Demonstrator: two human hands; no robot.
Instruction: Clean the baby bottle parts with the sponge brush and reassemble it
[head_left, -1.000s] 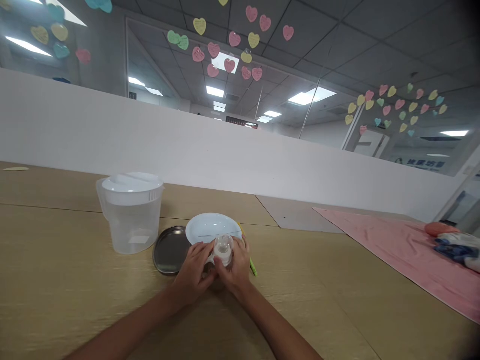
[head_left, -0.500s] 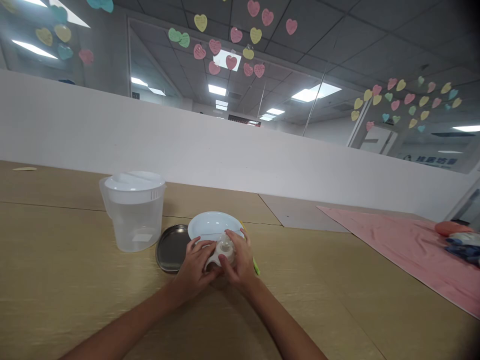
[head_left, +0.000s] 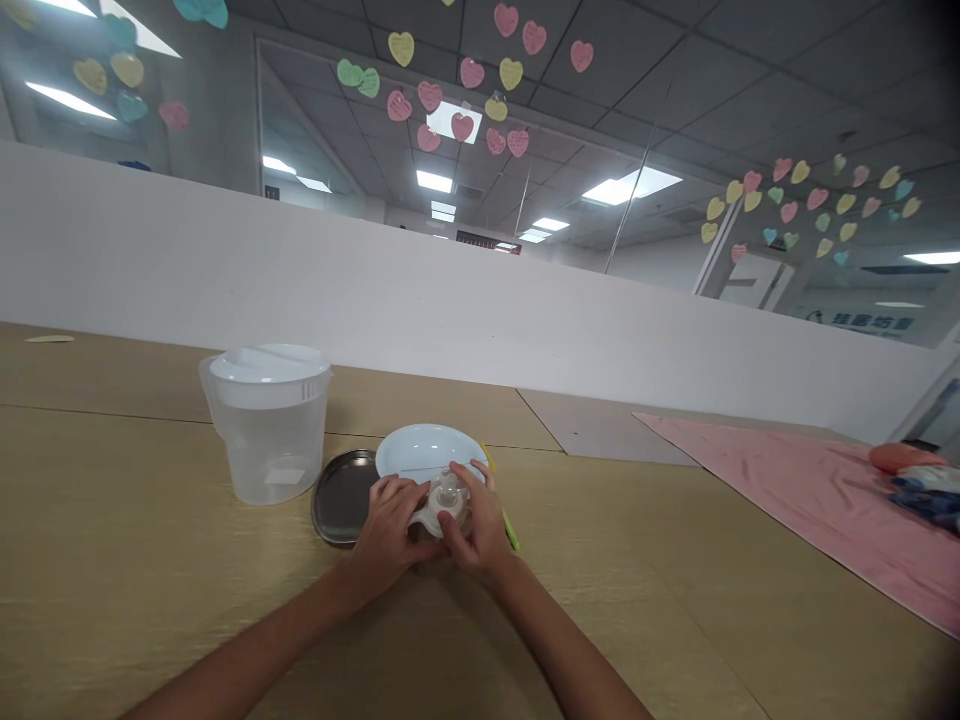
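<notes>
Between my hands, in front of the bowl, is a small clear and white baby bottle [head_left: 445, 502]. It has a see-through teat-like top, a white collar and a white loop handle on its left side. My left hand [head_left: 391, 522] is curled round the handle side. My right hand [head_left: 481, 522] wraps the right side, its thumb on the collar and its fingers by the clear top. The bottle's lower part is hidden by my hands. Just beyond stands a light blue-white bowl [head_left: 429, 440], and a dark metal tray [head_left: 339, 500] lies to the left.
A lidded translucent pitcher [head_left: 274, 440] stands left of the tray. A thin green and yellow item [head_left: 511, 532] shows partly behind my right hand. On the right a pink cloth [head_left: 772, 470] covers the table [head_left: 615, 600]. A low white wall [head_left: 420, 310] runs along the back.
The bottle has tipped slightly and shifted a little left within my grip. Both hands stay on it, with small finger movements.
</notes>
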